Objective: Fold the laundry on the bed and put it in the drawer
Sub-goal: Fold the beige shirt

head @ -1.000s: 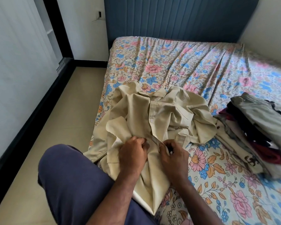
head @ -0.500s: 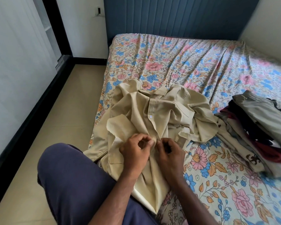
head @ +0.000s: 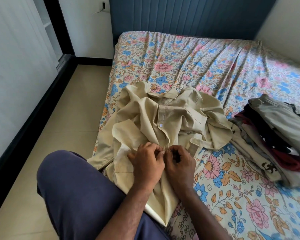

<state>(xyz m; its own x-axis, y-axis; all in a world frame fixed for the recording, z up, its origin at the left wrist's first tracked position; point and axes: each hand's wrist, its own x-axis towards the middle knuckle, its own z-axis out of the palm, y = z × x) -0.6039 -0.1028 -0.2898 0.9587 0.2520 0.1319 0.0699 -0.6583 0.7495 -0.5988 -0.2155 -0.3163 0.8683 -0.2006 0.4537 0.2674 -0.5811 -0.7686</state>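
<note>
The crumpled beige cotton button-up shirt (head: 163, 122) lies on the floral-sheeted bed (head: 206, 66), collar toward the headboard, hem toward the person's lap. Left hand (head: 146, 164) and right hand (head: 179, 164), fingers curled, pinch its front placket side by side. A stack of folded clothes (head: 274, 135) sits just right of it.

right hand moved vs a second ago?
Yes. The right hand has shifted left along the beige shirt, closing the gap to the left hand; both now pinch its front placket below the fastened button.
</note>
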